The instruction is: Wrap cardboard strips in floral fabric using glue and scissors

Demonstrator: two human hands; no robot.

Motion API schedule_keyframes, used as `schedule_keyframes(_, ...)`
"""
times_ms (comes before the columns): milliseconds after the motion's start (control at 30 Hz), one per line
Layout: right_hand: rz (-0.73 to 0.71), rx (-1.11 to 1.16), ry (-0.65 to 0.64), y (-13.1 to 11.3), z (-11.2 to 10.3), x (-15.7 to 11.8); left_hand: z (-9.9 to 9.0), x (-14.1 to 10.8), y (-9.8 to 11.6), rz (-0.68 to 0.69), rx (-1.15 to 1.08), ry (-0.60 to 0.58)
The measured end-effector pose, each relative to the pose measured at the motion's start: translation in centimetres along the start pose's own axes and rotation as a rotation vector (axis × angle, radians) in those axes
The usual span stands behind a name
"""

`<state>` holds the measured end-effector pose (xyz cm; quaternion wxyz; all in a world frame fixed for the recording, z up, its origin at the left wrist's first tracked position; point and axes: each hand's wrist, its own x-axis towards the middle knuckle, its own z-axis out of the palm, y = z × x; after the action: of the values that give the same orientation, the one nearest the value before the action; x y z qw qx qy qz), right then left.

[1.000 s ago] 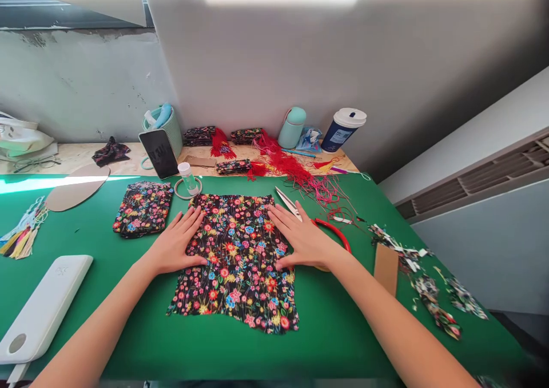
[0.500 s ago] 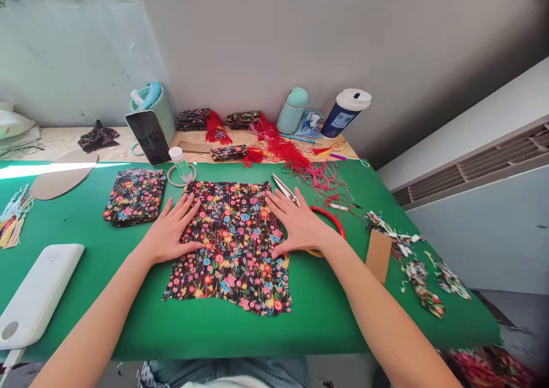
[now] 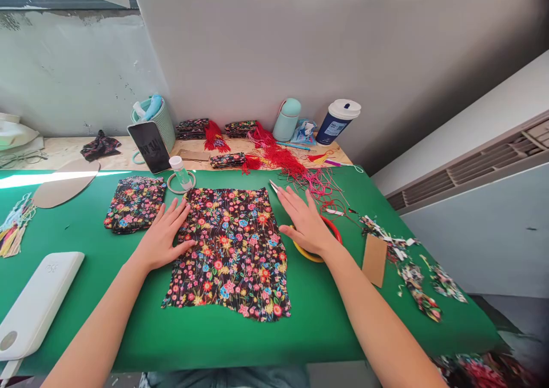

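Note:
A black floral cloth (image 3: 231, 250) lies spread on the green table, its lower edge wavy. My left hand (image 3: 165, 236) rests open on its left edge, thumb on the fabric and fingers pointing up and to the right. Just off the right edge, my right hand (image 3: 304, 219) is open with fingers stretched, over the scissors (image 3: 334, 228). Their red and yellow handles show around that hand and the blade tip pokes out above it; the middle is hidden. Beside my left hand sits a folded stack of the same cloth (image 3: 135, 205).
Behind the cloth stand a small clear bottle (image 3: 182, 173), a phone (image 3: 150, 147), a mint flask (image 3: 286, 120) and a blue cup (image 3: 338, 122). Red tassels (image 3: 283, 156) lie along the back. A white power bank (image 3: 40, 305) is at left; cardboard (image 3: 374, 260) and fabric scraps (image 3: 418, 288) at right.
My right hand has moved right, off the cloth and over the scissors. My left hand has shifted slightly left along the cloth's edge. The view has tilted up a little.

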<state>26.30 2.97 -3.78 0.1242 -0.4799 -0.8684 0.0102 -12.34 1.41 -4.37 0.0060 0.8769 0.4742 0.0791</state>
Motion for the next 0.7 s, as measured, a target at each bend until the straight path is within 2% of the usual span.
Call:
schedule_keyframes(133,-0.025,0.08,-0.041,-0.1,0.3,0.1,-0.4,0.0,0.4,0.038,0.011,-0.009)
schedule_keyframes(300,-0.061,0.037,-0.126,-1.0,0.3,0.4,-0.8,-0.2,0.2,0.082,-0.025,-0.046)
schedule_keyframes(367,-0.073,0.037,-0.156,-1.1,0.3,0.5,-0.8,-0.4,-0.1,0.07,-0.032,-0.019)
schedule_keyframes(533,-0.057,0.033,-0.172,-1.1,0.4,0.5,-0.7,-0.6,-0.9,-0.013,-0.014,0.135)
schedule_keyframes(700,-0.035,0.031,-0.188,-1.3,0.4,0.4,-1.1,-0.7,-0.7,0.048,-0.047,0.146)
